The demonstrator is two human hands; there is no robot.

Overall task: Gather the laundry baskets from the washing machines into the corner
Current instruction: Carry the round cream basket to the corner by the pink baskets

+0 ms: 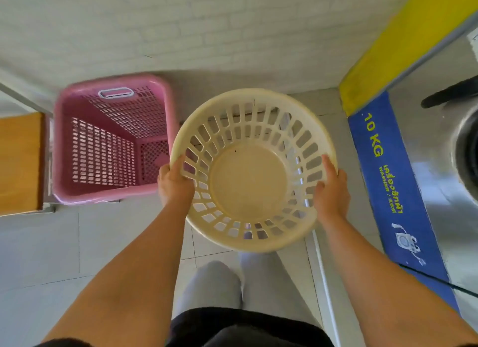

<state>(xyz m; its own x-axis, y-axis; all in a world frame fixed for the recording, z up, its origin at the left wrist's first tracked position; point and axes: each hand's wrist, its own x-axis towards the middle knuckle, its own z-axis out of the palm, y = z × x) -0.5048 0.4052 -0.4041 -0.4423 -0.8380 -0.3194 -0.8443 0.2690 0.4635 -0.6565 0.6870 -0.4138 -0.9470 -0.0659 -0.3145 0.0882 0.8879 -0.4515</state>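
Note:
I hold a round cream laundry basket (248, 181) in front of me, above the tiled floor, tilted slightly toward me and empty. My left hand (173, 181) grips its left rim and my right hand (330, 189) grips its right rim. To the left, a pink rectangular laundry basket (113, 139) with a white handle stands on the floor in the corner by the white brick wall (207, 28). It is empty too. The cream basket's left rim overlaps the pink basket's right edge in view.
A washing machine (445, 181) with a blue "10 KG" panel and yellow strip stands at the right, its steel drum door at the far edge. A wooden surface (20, 163) sits at the left. My legs are below, on the grey tiled floor (51, 253).

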